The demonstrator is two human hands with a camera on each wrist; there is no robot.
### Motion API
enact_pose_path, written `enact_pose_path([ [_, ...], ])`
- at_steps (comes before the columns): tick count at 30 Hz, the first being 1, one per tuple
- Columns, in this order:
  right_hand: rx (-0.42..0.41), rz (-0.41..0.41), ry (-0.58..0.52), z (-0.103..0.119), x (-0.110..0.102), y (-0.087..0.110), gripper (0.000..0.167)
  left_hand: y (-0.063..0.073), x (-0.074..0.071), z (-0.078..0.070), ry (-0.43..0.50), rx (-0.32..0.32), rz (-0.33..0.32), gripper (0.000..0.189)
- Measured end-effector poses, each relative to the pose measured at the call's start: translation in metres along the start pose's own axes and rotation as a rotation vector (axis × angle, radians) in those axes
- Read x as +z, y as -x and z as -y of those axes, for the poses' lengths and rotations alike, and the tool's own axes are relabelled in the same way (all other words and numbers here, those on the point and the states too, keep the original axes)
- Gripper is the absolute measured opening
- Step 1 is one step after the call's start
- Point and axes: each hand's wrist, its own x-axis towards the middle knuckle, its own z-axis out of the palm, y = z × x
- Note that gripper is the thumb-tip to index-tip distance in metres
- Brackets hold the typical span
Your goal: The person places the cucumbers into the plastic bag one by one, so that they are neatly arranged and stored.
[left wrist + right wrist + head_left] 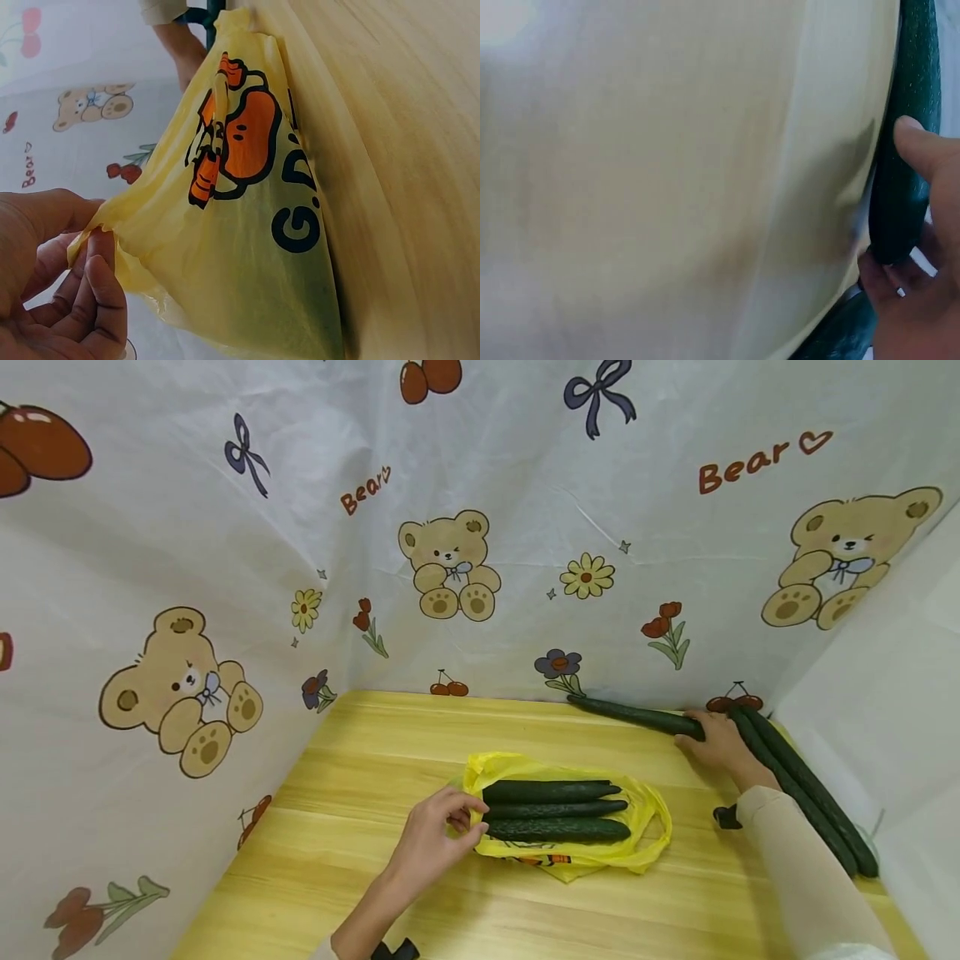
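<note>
A yellow plastic bag lies mid-table with its side open, and three dark green cucumbers lie side by side in it. My left hand pinches the bag's left edge between thumb and fingers. In the left wrist view the bag is pulled up at that edge, its orange cartoon print showing. At the back of the table my right hand grips the right end of a long cucumber. The right wrist view shows the thumb along this cucumber, with fingers round its end.
Two more cucumbers lie along the table's right edge, partly behind the right forearm. White cloth printed with bears hangs behind and to the left of the wooden table.
</note>
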Motion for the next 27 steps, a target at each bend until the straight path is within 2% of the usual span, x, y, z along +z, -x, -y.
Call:
enact_pose_path([
  [5,-0.047,-0.023,-0.008,-0.003,0.003,0.009,0.056,0.001,0.004,0.000,-0.016,0.011,-0.005,0.021],
  [9,-0.066,-0.043,-0.026,-0.002,0.008,0.012,0.056,0.000,0.005,0.000,-0.021,0.025,-0.011,0.022],
  [14,-0.035,-0.032,-0.024,0.000,0.006,0.014,0.057,-0.001,0.005,-0.001,-0.026,0.030,-0.013,0.023],
  [21,-0.004,0.027,-0.041,0.011,-0.007,0.022,0.062,-0.006,0.003,-0.005,-0.029,0.019,-0.038,0.026],
  [27,-0.088,-0.063,-0.097,0.025,-0.020,0.036,0.058,-0.006,0.005,-0.005,-0.030,0.014,-0.049,0.028],
])
